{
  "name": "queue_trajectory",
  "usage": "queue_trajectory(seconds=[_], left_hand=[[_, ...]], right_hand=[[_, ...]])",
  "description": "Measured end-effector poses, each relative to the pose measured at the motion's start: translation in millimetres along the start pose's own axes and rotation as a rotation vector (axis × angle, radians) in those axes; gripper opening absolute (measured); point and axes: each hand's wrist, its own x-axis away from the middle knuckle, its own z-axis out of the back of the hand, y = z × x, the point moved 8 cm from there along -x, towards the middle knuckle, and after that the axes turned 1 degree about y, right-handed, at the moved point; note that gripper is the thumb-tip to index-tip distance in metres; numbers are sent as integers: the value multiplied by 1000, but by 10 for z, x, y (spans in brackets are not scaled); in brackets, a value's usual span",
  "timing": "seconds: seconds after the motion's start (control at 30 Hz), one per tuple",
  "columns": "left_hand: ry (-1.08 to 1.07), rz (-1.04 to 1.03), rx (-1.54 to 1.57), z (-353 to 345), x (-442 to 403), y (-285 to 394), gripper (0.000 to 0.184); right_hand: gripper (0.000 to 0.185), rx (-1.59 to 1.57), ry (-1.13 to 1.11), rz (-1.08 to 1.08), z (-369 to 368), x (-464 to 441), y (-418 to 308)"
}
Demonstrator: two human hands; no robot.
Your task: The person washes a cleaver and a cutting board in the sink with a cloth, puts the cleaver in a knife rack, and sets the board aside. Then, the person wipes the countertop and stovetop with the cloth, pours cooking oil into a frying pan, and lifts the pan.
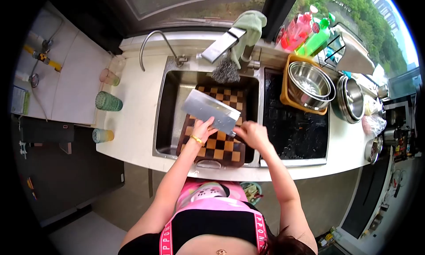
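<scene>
Your left grip (pixel 203 132) has its fingers on the near side of the cleaver (pixel 211 111) blade, probably to steady that wide end; can't tell whether it's pinching or just resting there. Your right grip (pixel 253 134) is curled round the handle end, which makes sense since that's where you'd control the tilt.

Far left, you've got the green glass (pixel 109 101) sitting on the bench (pixel 133 117), well apart from the blade, so it looks safe from a knock. Next over is the sink (pixel 163 117), with the cleaver held above the checkered board (pixel 215 154) in there, so I'd guess drips mostly land inside. To the right, the cooktop (pixel 294 142) carries a basket (pixel 284 89) of metal bowls (pixel 310 80), nested, I'd say, to save room.
</scene>
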Motion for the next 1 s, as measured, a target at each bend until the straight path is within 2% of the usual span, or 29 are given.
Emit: queue_trajectory(seconds=[0.07, 0.13, 0.2, 0.23, 0.3, 0.33, 0.4, 0.47, 0.53, 0.63, 0.67, 0.73, 0.83, 0.9, 1.0], left_hand=[[35, -9, -27, 84, -54, 58, 20], [64, -54, -34, 74, -64, 161, 17], [79, -49, -70, 144, -116, 174, 17], [98, -38, -106, 178, -141, 175, 17], [92, -17, -87, 215, -157, 141, 16], [82, 11, -72, 231, -175, 126, 16], [121, 13, -35, 212, -219, 109, 15], [35, -17, 39, 196, -355, 119, 14], [-3, 14, 83, 75, -453, 210, 13], [-20, 17, 168, 175, -544, 124, 11], [-44, 16, 201, 175, -584, 104, 12], [-37, 32, 214, 102, -528, 108, 10], [-126, 88, 263, 81, -538, -20, 14], [-146, 100, 279, 23, -507, -55, 16], [-242, 136, 287, -82, -387, 2, 21]], right_hand=[[23, 113, 160, -52, 229, -404, 333], [23, 278, 409, 98, 556, -880, 409], [35, 407, 356, 85, 649, -1397, 545], [35, 408, 362, 87, 690, -1543, 595], [35, 773, 366, 71, 678, -1787, 670], [30, 876, 412, 122, 529, -1903, 968], [24, 1005, 268, 61, 481, -1949, 1132], [21, 989, 233, -8, 503, -1943, 1109], [19, 788, 337, 73, 614, -1671, 873], [23, 323, -26, -86, 211, -1023, 527], [35, 207, -59, -30, 55, -823, 419], [46, 192, 6, 76, -125, -462, 76], [40, 245, 44, 81, -302, -358, -60], [32, 200, 66, 10, -283, -358, -39], [31, 353, 140, 26, -120, -250, -112]])
